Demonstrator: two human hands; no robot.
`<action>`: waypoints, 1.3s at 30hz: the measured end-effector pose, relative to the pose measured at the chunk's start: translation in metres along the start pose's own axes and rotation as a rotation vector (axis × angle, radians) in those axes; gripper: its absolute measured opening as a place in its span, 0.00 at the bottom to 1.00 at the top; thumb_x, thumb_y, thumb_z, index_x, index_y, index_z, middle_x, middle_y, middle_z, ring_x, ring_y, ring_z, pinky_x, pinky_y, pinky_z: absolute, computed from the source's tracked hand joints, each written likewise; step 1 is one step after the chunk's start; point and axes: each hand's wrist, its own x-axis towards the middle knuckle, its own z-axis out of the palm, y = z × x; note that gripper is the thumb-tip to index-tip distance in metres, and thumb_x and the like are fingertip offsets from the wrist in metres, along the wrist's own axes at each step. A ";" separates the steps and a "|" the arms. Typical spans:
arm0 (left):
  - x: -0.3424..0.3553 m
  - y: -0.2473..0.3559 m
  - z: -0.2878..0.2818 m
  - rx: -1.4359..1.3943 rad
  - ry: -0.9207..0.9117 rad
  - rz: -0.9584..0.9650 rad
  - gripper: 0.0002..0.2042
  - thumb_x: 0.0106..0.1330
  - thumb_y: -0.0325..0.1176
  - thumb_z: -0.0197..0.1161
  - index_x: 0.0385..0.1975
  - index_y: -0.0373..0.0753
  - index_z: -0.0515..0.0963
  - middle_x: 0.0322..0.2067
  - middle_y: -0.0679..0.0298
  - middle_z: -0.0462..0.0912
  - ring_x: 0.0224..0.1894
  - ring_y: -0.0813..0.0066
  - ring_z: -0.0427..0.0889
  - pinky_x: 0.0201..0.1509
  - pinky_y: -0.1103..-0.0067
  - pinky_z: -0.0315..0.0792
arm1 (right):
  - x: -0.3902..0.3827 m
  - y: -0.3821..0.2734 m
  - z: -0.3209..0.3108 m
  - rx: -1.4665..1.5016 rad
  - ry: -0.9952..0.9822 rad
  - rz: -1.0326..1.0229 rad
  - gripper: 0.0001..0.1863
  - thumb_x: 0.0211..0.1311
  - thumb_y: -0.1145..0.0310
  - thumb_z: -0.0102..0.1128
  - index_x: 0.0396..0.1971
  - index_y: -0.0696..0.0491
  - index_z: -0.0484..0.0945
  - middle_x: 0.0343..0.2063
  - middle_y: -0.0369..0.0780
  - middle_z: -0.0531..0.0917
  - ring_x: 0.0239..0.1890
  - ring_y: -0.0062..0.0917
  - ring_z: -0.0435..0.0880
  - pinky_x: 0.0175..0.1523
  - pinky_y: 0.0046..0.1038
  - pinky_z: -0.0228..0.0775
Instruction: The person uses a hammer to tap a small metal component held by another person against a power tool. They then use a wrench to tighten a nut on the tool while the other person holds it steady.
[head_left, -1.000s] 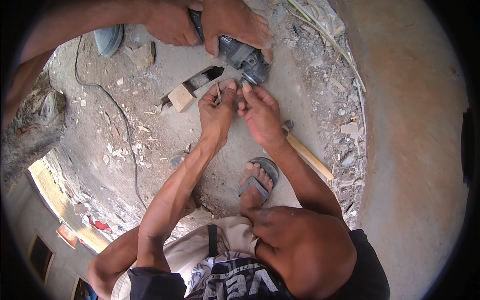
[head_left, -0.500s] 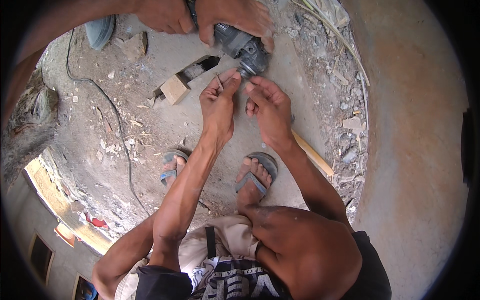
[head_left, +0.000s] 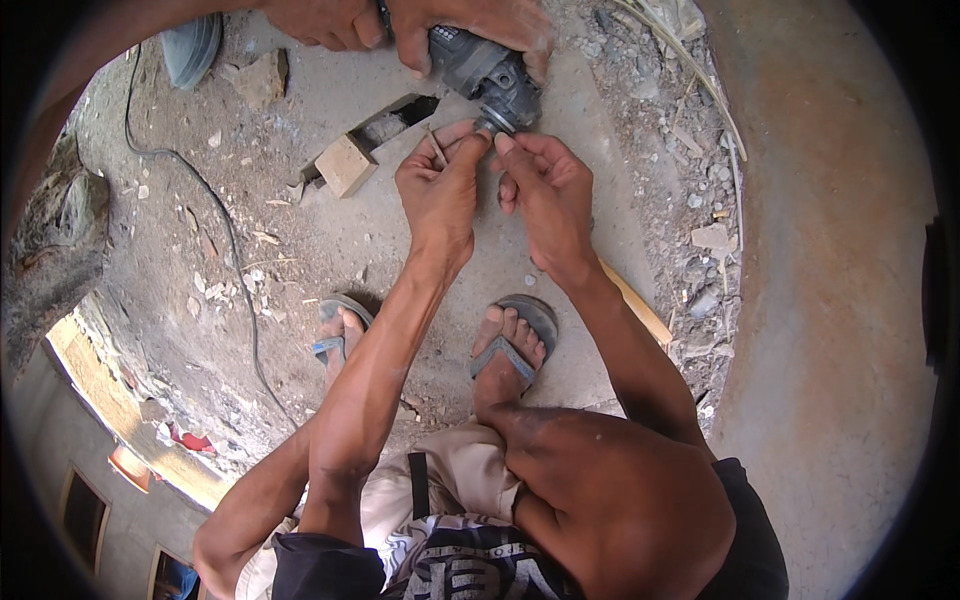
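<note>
The largest thing before me is the dusty ground (head_left: 180, 270), scattered with chips and small stones, and along its right side lies a smooth brownish surface (head_left: 820, 300). At the far left I see a rough, grey trunk-like mass (head_left: 60, 250). A dark cable (head_left: 225, 215) runs in a bend over the ground, well apart from the hands.

The black power tool (head_left: 485, 75) is at the top, near the middle, with its head pointing toward the person. A co-worker's two hands are there: one hand (head_left: 480, 25) lies over the tool's body, and the other hand (head_left: 325, 20) is farther left, partly cut by the edge of the view.

The person's left hand (head_left: 440, 195) and right hand (head_left: 550, 205) meet at the tool's head. A grey sandal (head_left: 535, 315) is on the foot below them. A wooden handle (head_left: 640, 310) lies partly hidden behind the right forearm. To the left of the hands, a pale wooden block (head_left: 345, 165) rests at the end of a dark, narrow slot (head_left: 395, 118).

Smaller is the round metal fitting (head_left: 497, 122) under the tool's head — the fingertips of both hands are at it. The right thumb and forefinger are near together; whether they grip it, I cannot tell. The smallest is a thin stick-like piece (head_left: 436, 148) — the left hand has its fingers closed on it.
</note>
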 end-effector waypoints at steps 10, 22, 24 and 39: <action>0.008 -0.001 -0.006 0.101 0.012 0.036 0.10 0.62 0.26 0.68 0.42 0.31 0.82 0.31 0.67 0.84 0.25 0.88 0.69 0.27 0.88 0.60 | -0.001 -0.007 -0.001 -0.125 -0.022 0.003 0.13 0.69 0.71 0.64 0.46 0.64 0.77 0.30 0.40 0.84 0.21 0.13 0.76 0.23 0.17 0.66; 0.005 -0.004 -0.002 0.034 -0.048 -0.025 0.11 0.70 0.33 0.67 0.43 0.30 0.82 0.34 0.63 0.86 0.31 0.82 0.77 0.35 0.85 0.68 | -0.001 -0.009 -0.011 -0.188 -0.047 0.012 0.14 0.71 0.72 0.61 0.50 0.64 0.77 0.31 0.39 0.84 0.21 0.12 0.76 0.24 0.17 0.66; 0.005 0.003 -0.002 0.014 -0.028 -0.101 0.11 0.71 0.33 0.67 0.42 0.30 0.82 0.32 0.63 0.86 0.26 0.85 0.74 0.30 0.85 0.66 | -0.002 -0.009 -0.010 -0.191 -0.047 0.011 0.14 0.70 0.71 0.61 0.50 0.64 0.77 0.31 0.39 0.84 0.21 0.13 0.76 0.24 0.17 0.66; 0.000 -0.021 -0.013 -0.260 -0.024 -0.069 0.09 0.68 0.27 0.68 0.44 0.30 0.81 0.37 0.57 0.89 0.28 0.83 0.79 0.28 0.85 0.73 | -0.002 -0.015 -0.008 -0.208 -0.016 0.028 0.15 0.71 0.70 0.63 0.50 0.65 0.76 0.31 0.41 0.84 0.21 0.15 0.75 0.25 0.20 0.66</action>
